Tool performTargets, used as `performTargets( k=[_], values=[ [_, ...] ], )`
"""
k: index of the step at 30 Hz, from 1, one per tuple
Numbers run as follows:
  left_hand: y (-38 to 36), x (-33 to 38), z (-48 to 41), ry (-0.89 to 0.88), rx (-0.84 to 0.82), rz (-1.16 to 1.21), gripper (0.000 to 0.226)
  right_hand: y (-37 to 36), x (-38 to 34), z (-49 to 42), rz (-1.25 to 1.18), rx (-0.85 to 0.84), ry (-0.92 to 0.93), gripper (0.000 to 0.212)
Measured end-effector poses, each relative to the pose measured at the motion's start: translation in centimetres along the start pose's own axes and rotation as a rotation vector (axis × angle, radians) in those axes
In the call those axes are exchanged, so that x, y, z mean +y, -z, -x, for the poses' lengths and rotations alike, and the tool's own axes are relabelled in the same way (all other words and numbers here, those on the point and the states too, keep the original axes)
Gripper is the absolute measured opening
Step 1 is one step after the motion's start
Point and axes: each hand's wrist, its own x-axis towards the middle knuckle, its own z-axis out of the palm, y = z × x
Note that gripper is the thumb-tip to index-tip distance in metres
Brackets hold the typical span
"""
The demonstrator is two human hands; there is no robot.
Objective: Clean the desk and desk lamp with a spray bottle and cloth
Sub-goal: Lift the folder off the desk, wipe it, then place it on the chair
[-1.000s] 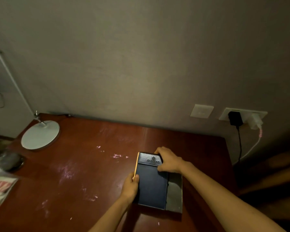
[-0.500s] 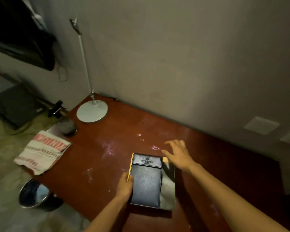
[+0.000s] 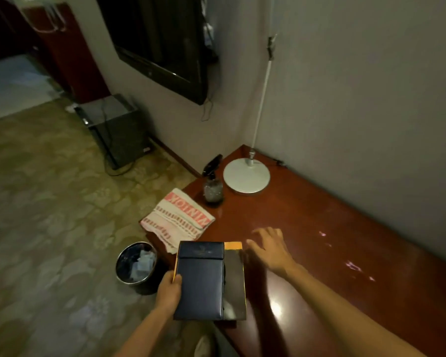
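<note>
Desk (image 3: pixel 319 253): red-brown, pale smears. Your left hand (image 3: pixel 169 292) grips the folder (image 3: pixel 201 282) by its left edge; right hand (image 3: pixel 271 249) slack, fingers spread, holding nothing. Cloth (image 3: pixel 178 220) at the left edge, spray bottle (image 3: pixel 213 190) beside the lamp base (image 3: pixel 246 176). Lift the folder fully clear before spraying.

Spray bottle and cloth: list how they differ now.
The spray bottle stands upright; the cloth lies flat and folded. The spray bottle is clear with a dark trigger head; the cloth is pale with red stripes and lettering. The spray bottle sits fully on the desk; the cloth overhangs its edge. Both rest untouched.
</note>
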Motion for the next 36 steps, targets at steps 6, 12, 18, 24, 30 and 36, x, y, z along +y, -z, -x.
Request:
performTargets(
  k=[6,12,18,24,30,36],
  values=[
    [5.9,1.7,-4.3,-0.019,0.057,0.019,0.031,-5.0,-9.6,-6.8,0.164,-0.050,0.101,0.048],
    [9.8,-0.1,-8.2,0.034,0.022,0.032,0.024,-9.4,-15.2,-13.0,0.275,-0.062,0.107,0.054],
    [11.7,-3.9,-11.1,0.056,-0.051,-0.017,0.016,-13.5,-17.9,-17.8,0.329,-0.260,0.046,0.078],
    [12.0,-5.3,-12.2,0.093,-0.022,-0.022,0.011,-17.1,-17.1,-20.5,0.338,-0.425,-0.055,0.097],
    [11.8,-4.9,-13.1,0.097,-0.008,0.020,0.018,-18.0,-17.0,-20.8,0.453,-0.334,-0.033,0.081],
    [11.9,-3.9,-13.1,0.087,-0.038,-0.024,0.025,-17.5,-15.8,-20.3,0.521,-0.246,0.086,0.065]
  ],
)
